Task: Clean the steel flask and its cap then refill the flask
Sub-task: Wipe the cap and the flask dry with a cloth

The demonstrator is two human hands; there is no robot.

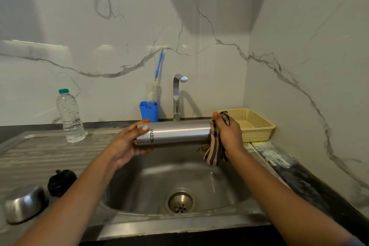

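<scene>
Far left of the sink (139,175), on the ribbed drainboard: a steel cap (24,204), lying on its side, and just beside it, nearer the sink, a black piece (61,182), too dark to make out. Farther back on the same drainboard, left of the sink: a clear bottle (69,116), upright, green lid on. Over the sink's left side, the left hand (127,142): palm cupped round the left end of the flask (175,134), thumb laid on the steel, fingers curled behind and under, one fingertip poking out over the top. Held level above the sink, between both hands, well clear of the drain (180,201): the flask, lettering near its left end. Whether its mouth is open cannot be told, both ends being covered. Behind the sink, against the wall: a blue holder (149,111) with a brush (158,66) standing in it, blue handle up, and just right of that the tap (176,96), spout turned toward the sink. Over the sink's right side, the right hand (229,134): closed tight on a striped cloth (215,146), pressing it round the flask's right end, loose cloth hanging below the fist. Right of the sink, in the wall corner: a cream basket (257,126), partly hidden behind the right hand.
</scene>
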